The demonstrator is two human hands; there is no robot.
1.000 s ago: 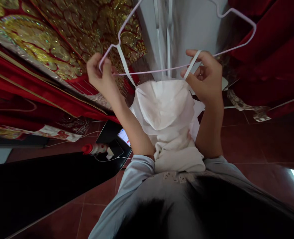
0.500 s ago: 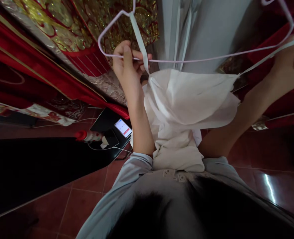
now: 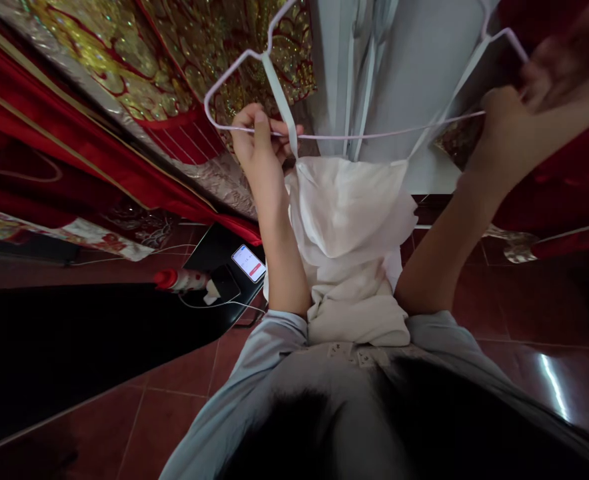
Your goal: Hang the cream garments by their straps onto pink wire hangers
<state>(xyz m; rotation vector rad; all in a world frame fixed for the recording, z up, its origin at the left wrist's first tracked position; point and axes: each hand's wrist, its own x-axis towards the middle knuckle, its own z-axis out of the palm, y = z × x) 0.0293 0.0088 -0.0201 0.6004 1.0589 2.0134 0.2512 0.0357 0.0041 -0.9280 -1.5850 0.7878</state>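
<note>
The white garment (image 3: 349, 207) is thin, matt cloth, softly creased, its straps (image 3: 280, 93) flat and smooth like ribbon, and the lilac hanger (image 3: 369, 137) above it looks like wire under a smooth plastic coat. Left of the garment, the gold-and-red costume (image 3: 244, 63) glitters with rough sequins; to its lower right, glossy red floor tiles (image 3: 524, 313) throw back a streak of light.

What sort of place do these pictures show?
Perhaps a costume shop or dressing room: sequined gold cloth hangs at the left, dark red cloth at the right, and a white garment is strapped over a pale pink hanger.
</note>
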